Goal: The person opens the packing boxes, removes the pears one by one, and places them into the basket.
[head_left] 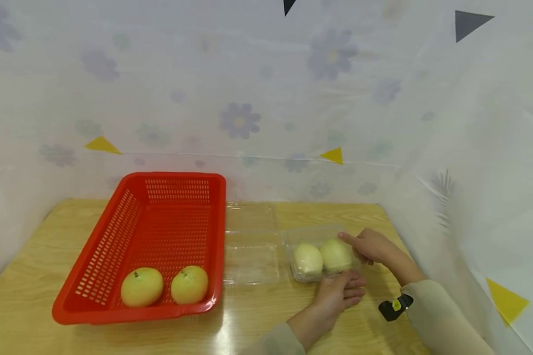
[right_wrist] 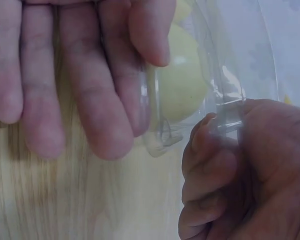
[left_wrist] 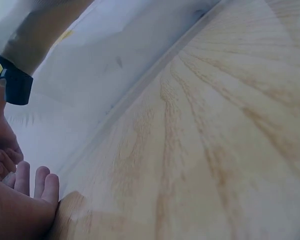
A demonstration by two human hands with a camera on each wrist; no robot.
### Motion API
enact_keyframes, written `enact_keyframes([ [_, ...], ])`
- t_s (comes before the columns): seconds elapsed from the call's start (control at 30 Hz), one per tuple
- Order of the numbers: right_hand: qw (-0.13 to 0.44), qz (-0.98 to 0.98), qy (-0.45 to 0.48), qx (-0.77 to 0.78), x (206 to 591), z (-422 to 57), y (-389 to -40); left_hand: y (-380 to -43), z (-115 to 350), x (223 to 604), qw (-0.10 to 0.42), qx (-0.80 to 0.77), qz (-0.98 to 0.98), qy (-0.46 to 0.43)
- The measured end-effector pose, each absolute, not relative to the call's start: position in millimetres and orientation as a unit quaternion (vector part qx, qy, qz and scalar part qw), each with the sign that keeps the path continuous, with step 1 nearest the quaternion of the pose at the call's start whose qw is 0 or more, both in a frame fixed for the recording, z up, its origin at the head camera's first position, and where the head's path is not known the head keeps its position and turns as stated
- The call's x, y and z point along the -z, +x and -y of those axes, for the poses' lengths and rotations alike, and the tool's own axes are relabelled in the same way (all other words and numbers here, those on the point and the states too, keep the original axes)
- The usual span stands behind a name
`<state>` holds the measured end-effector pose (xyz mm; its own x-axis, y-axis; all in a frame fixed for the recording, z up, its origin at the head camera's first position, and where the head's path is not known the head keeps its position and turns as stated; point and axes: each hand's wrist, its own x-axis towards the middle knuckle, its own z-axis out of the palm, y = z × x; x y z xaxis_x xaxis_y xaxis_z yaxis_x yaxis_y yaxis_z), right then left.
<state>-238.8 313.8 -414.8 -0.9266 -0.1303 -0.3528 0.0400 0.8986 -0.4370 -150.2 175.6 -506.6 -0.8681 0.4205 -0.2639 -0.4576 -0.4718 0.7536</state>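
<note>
A clear plastic clamshell box [head_left: 296, 276] lies on the right part of the table with two round, pale yellow fruits [head_left: 336, 255] inside. Its lid looks folded over them; whether it is latched I cannot tell. At the box's right end, my right hand [head_left: 373, 246] pinches the clear rim between thumb and curled fingers, seen close up in the right wrist view [right_wrist: 270, 165]. My left hand [head_left: 333, 298] lies along the front side, its fingers [right_wrist: 102, 115] straight and its thumb touching the box edge. The left wrist view shows mostly table.
Left of the box stands a red basket [head_left: 220, 222] with two yellow fruits [head_left: 142, 287] at its near end. Between them lies an open clear plastic container [head_left: 253, 261]. A black wrist device [head_left: 395, 306] sits by the right sleeve. A patterned white sheet [head_left: 266, 98] hangs behind the table.
</note>
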Motion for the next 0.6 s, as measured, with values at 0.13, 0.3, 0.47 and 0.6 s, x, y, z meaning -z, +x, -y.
enact_keyframes([
  [0.13, 0.203, -0.949, -0.018, 0.239, 420, -317, -242, -152, -175, 507, 0.261, -0.857, -0.444, -0.018],
  [0.3, 0.209, -0.941, -0.020, 0.264, 425, -322, -244, -153, -176, 506, 0.261, -0.856, -0.445, -0.032],
  [0.47, 0.219, -0.934, -0.014, 0.284, 427, -323, -244, -151, -172, 503, 0.263, -0.852, -0.450, -0.055],
  [0.6, 0.219, -0.935, -0.015, 0.279, 427, -323, -244, -147, -163, 501, 0.257, -0.842, -0.468, -0.074],
])
